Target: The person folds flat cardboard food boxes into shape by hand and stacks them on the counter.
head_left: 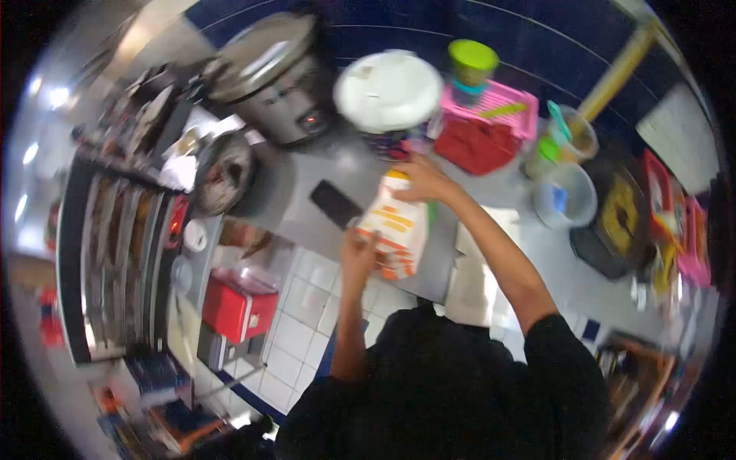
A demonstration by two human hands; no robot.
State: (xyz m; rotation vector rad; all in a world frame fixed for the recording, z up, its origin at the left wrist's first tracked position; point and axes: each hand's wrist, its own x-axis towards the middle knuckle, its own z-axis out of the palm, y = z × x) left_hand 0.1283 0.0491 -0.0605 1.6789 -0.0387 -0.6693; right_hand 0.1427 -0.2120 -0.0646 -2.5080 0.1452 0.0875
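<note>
A white packet with orange and yellow print (pixel 400 218), which looks like a paper food bag, is between my two hands over the front of the counter. My right hand (pixel 422 180) is closed on its upper end. At the packet's lower left edge, my left hand (pixel 359 257) grips it with bent fingers. Motion blur hides the finer print and any contents. Just left of the packet lies a black phone (pixel 336 203) on the steel counter (pixel 287 184).
Behind are a rice cooker (pixel 280 103), a white-lidded container (pixel 389 90), a pink basket (pixel 510 103) and a red cloth (pixel 477 144). Plastic tubs (pixel 565 195) stand to the right. At the left are a dark pan (pixel 225 172) and a red box (pixel 239 307) below counter level.
</note>
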